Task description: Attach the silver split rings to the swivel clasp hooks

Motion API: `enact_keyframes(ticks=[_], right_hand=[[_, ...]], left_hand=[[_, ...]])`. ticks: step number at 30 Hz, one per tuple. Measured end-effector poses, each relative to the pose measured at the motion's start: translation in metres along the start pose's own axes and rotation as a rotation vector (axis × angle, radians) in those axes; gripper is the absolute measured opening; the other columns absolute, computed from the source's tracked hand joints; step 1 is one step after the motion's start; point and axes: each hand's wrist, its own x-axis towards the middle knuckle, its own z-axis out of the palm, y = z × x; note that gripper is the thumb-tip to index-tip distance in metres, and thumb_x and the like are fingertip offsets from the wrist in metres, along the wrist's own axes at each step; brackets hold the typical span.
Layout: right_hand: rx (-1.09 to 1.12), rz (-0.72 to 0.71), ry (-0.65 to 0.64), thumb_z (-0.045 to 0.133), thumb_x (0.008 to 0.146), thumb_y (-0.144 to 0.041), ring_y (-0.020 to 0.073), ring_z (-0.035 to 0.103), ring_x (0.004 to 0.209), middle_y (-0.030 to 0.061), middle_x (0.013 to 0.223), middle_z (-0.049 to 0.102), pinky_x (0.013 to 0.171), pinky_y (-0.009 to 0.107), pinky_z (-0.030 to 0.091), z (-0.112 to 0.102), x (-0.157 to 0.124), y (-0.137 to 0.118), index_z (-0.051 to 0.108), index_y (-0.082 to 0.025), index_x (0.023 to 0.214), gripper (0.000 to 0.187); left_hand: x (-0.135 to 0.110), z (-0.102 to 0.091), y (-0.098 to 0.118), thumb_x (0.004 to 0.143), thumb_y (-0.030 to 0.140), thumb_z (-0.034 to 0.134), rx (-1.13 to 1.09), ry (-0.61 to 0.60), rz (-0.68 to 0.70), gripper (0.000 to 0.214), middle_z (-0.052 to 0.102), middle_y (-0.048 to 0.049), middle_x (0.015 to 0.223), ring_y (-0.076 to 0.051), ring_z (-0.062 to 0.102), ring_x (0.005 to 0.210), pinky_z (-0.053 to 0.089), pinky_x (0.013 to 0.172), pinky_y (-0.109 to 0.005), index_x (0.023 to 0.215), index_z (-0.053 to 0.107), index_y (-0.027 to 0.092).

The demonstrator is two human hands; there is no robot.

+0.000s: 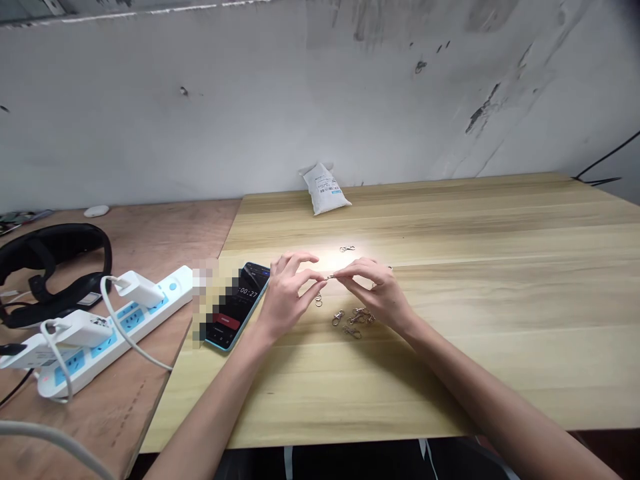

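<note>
My left hand [287,293] pinches one end of a small metal clasp [330,277] between thumb and forefinger. At its other end, the fingertips of my right hand [373,287] are closed on it, covering much of its shape. Just below my left fingertips, split rings [319,300] lie on the table. Under my right hand rests a loose group of silver swivel clasps [359,315], partly hidden by that hand. Another clasp [339,317] lies left of the group, and one more clasp [347,249] sits beyond my hands.
A phone [237,310] showing a timer lies left of my left hand, partly pixelated. Farther left are a power strip [173,287] with plugged-in chargers and cables, and a black headset [55,267]. A white plastic packet [326,190] rests near the wall.
</note>
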Motion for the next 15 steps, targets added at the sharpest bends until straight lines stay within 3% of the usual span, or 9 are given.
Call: enact_keyframes(ticks=[6,15], right_hand=[[-0.025,-0.071,-0.015,0.056,0.093,-0.019,0.0163,0.062,0.072,-0.0001,0.08,0.072,0.082,0.039,0.044,0.0001,-0.0011,-0.0045,0.068,-0.025,0.094,0.013],[0.002,0.005,-0.044,0.059,0.091,-0.018,0.0172,0.066,0.08,0.0007,0.088,0.073,0.084,0.039,0.048,0.0071,-0.0033,-0.0013,0.066,-0.024,0.095,0.01]], left_hand=[[-0.0013,0.0032,-0.0009,0.091,0.027,0.063,0.037,0.029,0.049,0.009,0.065,-0.0044,0.117,-0.023,0.054,0.116,0.035,0.105,-0.045,0.086,0.07,0.025],[-0.001,0.0046,0.0019,0.089,0.024,0.066,0.031,0.066,0.066,0.006,0.065,-0.0048,0.114,-0.023,0.057,0.115,0.035,0.107,-0.048,0.086,0.071,0.025]])
